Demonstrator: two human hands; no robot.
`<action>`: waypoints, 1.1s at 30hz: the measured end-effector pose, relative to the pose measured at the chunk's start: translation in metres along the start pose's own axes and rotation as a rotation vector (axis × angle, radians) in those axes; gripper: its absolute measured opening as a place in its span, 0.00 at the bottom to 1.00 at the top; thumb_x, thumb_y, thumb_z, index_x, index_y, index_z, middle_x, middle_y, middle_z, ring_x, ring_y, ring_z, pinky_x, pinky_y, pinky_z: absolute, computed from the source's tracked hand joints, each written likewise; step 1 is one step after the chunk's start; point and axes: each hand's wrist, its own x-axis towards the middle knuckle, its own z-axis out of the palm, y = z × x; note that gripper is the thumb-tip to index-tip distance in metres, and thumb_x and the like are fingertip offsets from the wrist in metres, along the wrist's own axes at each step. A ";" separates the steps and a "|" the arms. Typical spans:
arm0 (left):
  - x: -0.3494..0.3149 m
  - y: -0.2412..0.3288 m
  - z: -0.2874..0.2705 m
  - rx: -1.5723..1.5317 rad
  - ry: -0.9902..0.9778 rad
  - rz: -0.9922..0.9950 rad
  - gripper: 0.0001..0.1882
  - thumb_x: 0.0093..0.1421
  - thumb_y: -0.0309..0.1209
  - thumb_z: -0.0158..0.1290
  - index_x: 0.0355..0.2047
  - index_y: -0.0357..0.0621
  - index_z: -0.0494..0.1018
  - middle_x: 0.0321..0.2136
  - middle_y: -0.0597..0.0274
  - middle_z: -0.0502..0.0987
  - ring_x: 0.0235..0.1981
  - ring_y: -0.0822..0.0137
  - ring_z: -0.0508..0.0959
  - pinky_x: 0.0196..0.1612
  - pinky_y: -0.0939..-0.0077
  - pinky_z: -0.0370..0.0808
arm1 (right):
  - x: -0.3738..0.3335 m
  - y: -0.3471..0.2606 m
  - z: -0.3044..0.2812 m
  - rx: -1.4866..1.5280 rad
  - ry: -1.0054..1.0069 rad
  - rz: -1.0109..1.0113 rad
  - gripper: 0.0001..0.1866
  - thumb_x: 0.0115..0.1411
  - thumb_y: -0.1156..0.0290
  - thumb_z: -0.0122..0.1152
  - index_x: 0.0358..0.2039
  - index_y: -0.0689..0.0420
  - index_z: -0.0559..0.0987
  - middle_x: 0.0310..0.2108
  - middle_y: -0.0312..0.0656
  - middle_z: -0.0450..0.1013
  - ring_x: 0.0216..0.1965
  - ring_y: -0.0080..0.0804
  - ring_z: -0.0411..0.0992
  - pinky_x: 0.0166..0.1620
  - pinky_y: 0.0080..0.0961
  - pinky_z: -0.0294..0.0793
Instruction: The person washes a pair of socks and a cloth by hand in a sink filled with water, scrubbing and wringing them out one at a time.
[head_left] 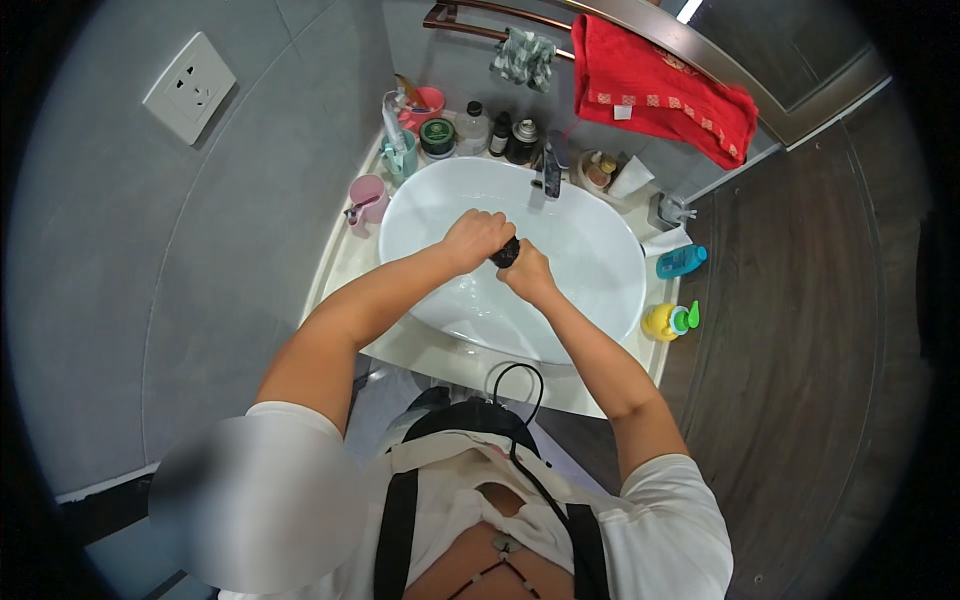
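Over the white oval washbasin (610, 232), which has clear water in it, my two hands are close together. My left hand (480, 240) is closed, knuckles up, around one end of a small black bunched thing (506, 252), perhaps cloth. My right hand (528, 273) closes on its other side, a little nearer to me. Most of the black thing is hidden in my fingers, so its kind does not show. Behind my hands, at the basin's far rim, stands a dark tap (552, 170).
Along the counter's far left are a pink cup (369, 198), a teal cup (400, 158), a green-lidded jar (437, 138) and several bottles. On the right stand a blue bottle (681, 262) and a yellow pump bottle (664, 322). A red towel (660, 95) hangs from a rail.
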 end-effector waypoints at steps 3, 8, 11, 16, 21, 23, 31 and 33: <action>-0.006 -0.001 -0.006 0.023 0.013 0.057 0.07 0.44 0.27 0.48 0.26 0.48 0.65 0.22 0.63 0.68 0.24 0.64 0.72 0.28 0.70 0.65 | -0.003 0.007 0.012 0.143 -0.004 0.024 0.18 0.33 0.73 0.61 0.27 0.64 0.68 0.20 0.46 0.70 0.21 0.40 0.70 0.28 0.29 0.69; -0.015 0.000 -0.004 -0.032 0.063 0.049 0.10 0.43 0.26 0.49 0.28 0.50 0.66 0.22 0.62 0.68 0.24 0.63 0.72 0.29 0.70 0.64 | -0.001 0.002 0.000 0.307 -0.235 0.175 0.18 0.32 0.74 0.61 0.27 0.61 0.68 0.18 0.39 0.67 0.15 0.27 0.65 0.20 0.22 0.65; -0.018 -0.003 -0.007 -0.095 0.052 0.048 0.13 0.42 0.25 0.50 0.31 0.50 0.67 0.23 0.61 0.68 0.25 0.61 0.72 0.30 0.68 0.65 | 0.005 0.002 -0.009 0.274 -0.344 0.116 0.18 0.32 0.74 0.63 0.27 0.61 0.68 0.18 0.37 0.66 0.15 0.24 0.64 0.19 0.20 0.64; -0.016 0.007 -0.028 -0.219 -0.172 -0.081 0.18 0.41 0.27 0.52 0.36 0.51 0.67 0.25 0.57 0.70 0.29 0.55 0.73 0.32 0.62 0.68 | 0.011 0.008 -0.029 0.313 -0.479 0.055 0.21 0.34 0.71 0.67 0.29 0.61 0.68 0.18 0.34 0.65 0.17 0.22 0.64 0.19 0.20 0.64; -0.019 0.015 -0.037 -0.501 -0.312 -0.369 0.23 0.35 0.35 0.55 0.37 0.53 0.67 0.25 0.52 0.74 0.29 0.51 0.74 0.32 0.60 0.71 | 0.008 0.012 -0.051 0.138 -0.459 -0.172 0.31 0.35 0.63 0.70 0.39 0.60 0.68 0.28 0.40 0.68 0.26 0.27 0.68 0.29 0.22 0.70; -0.022 0.020 -0.036 -0.555 -0.334 -0.428 0.25 0.34 0.36 0.57 0.38 0.52 0.68 0.26 0.53 0.75 0.29 0.55 0.76 0.31 0.64 0.72 | 0.002 0.015 -0.052 0.048 -0.331 -0.377 0.38 0.34 0.62 0.71 0.46 0.60 0.64 0.36 0.46 0.69 0.37 0.36 0.69 0.41 0.27 0.69; -0.016 0.023 -0.048 -1.406 -0.617 -0.943 0.20 0.36 0.32 0.60 0.32 0.44 0.68 0.19 0.65 0.69 0.14 0.73 0.71 0.18 0.83 0.72 | -0.051 -0.003 -0.068 -0.443 0.298 -0.846 0.34 0.40 0.78 0.59 0.51 0.57 0.62 0.49 0.50 0.61 0.50 0.47 0.61 0.49 0.36 0.64; -0.014 0.024 -0.049 -1.469 -0.665 -0.921 0.18 0.39 0.33 0.59 0.31 0.45 0.67 0.19 0.65 0.70 0.14 0.75 0.70 0.20 0.83 0.72 | -0.061 -0.008 -0.068 -0.452 0.380 -0.850 0.30 0.40 0.81 0.54 0.49 0.55 0.65 0.50 0.47 0.60 0.51 0.45 0.60 0.50 0.37 0.63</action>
